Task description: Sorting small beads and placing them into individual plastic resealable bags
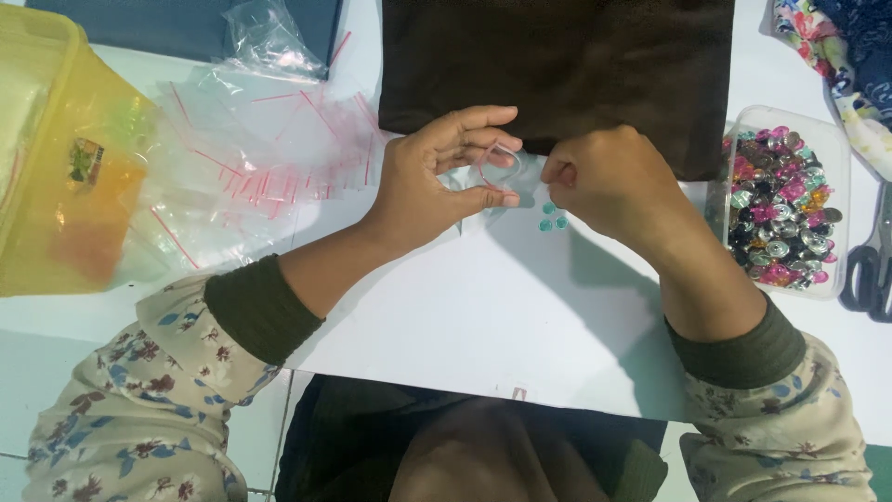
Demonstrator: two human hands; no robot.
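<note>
Leftward, a yellow tub (56, 149) and a heap of bags (251, 158) crowd the edge; the white sheet (483, 316) near the body lies bare; the left hand (437, 177) pinches one small bag (491, 165) open; three teal gems (554, 219) lie beneath the curled right hand (609, 181), grip unclear; one gem box (782, 200) flanks it.
</note>
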